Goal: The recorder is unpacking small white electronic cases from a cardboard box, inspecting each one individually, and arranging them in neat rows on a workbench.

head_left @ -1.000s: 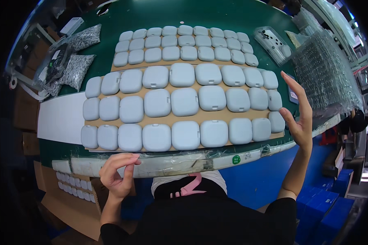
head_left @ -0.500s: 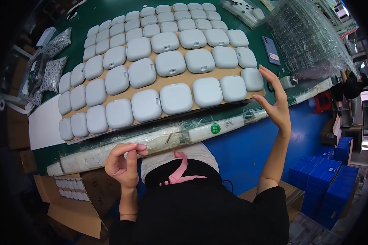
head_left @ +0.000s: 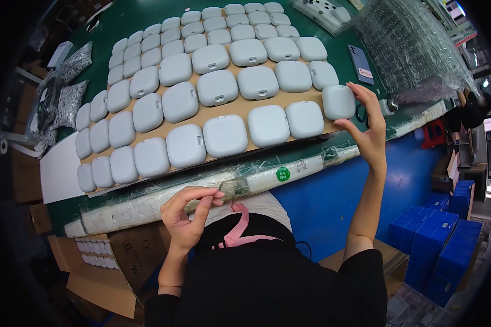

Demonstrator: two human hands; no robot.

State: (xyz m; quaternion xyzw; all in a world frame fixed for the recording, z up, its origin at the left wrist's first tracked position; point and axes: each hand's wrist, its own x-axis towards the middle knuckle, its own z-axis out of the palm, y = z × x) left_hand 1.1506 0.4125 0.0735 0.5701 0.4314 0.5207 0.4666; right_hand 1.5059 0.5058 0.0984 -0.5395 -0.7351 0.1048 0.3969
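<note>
Between the thumb and fingers of my right hand [head_left: 370, 131] is a white rounded-square plastic case [head_left: 339, 102], at the near right corner of a brown board [head_left: 243, 103]. Rows of similar white cases [head_left: 225, 136] cover that board, some showing a small slot on one side. My left hand [head_left: 186, 217] is held low in front of me, by the wrapped table edge, its thumb and fingers closed in a pinch. Whatever lies between those fingertips, if anything, is too small to make out.
A phone [head_left: 360, 64] and stacked clear plastic trays [head_left: 406, 54] lie on the green table at right. Bags of small parts [head_left: 71, 101] are at left. Plastic-wrapped padding [head_left: 305, 170] runs along the near edge. An open carton [head_left: 101, 283] and blue boxes [head_left: 420, 234] stand below.
My right hand has closed on the corner case, which now sits slightly apart and turned. My left hand has moved right and a little up, still pinched. The view has shifted slightly.
</note>
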